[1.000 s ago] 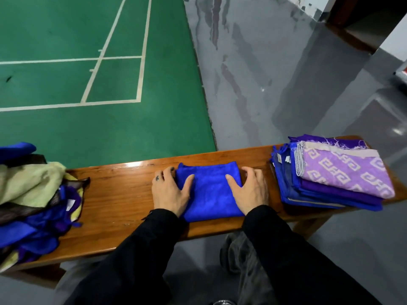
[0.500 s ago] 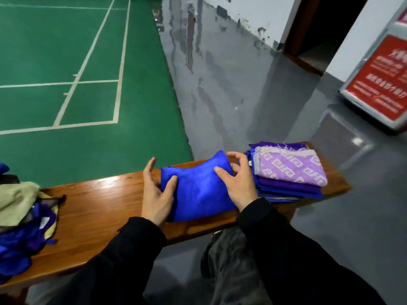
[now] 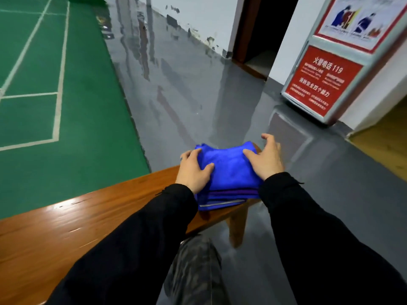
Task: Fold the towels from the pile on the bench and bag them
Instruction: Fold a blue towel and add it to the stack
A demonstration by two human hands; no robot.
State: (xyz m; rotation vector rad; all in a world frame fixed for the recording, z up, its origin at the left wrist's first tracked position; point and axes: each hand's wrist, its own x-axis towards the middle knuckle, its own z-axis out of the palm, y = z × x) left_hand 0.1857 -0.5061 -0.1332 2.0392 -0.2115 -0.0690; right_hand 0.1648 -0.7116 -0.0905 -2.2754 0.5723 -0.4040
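A folded bright blue towel lies on top of the stack of folded blue and purple towels at the right end of the wooden bench. My left hand grips the towel's left edge, thumb on top. My right hand holds its right edge, with the thumb on the cloth and the fingers curled past the side. The patterned lilac towel that topped the stack is hidden beneath. The unfolded pile is out of view.
The bench ends just right of the stack, with its leg below. A red fire-safety sign board stands on the grey floor to the far right, beside a dark doorway. Green court flooring lies beyond the bench. My knee is under the bench edge.
Both hands lifted the folded blue towel from the bench middle and carried it right onto the stack. My view swung right, so the unfolded pile left the frame.
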